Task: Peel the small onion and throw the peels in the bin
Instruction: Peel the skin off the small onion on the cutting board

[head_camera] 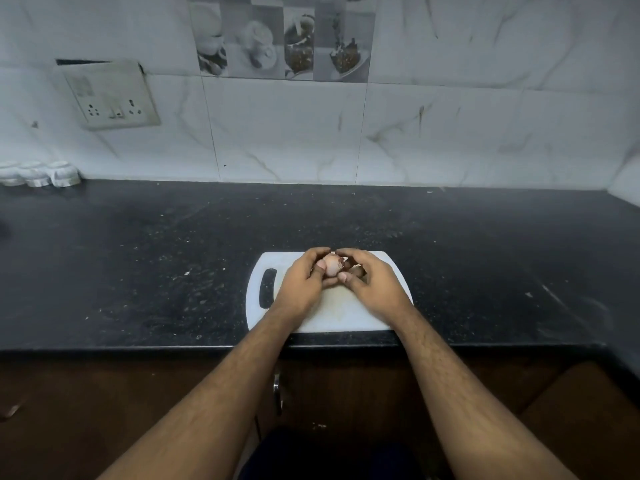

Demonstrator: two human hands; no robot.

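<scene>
the left hand cups the small onion while the right hand pinches reddish peel at its 2 o'clock side.

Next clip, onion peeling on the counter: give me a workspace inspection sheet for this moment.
Surface: black stone counter, speckled with small pale crumbs.
Job's things: small onion, pale and mostly peeled, with a reddish scrap of peel at its right side; held over the white cutting board. No bin in view.
Clutter: white scalloped cups at the far left by the wall.
Grippers: left hand and right hand both grip the onion.
Cables: nothing seen.
Surroundings: marble-look wall tiles, socket plate, picture tiles, dark cabinet with metal handle below.
</scene>
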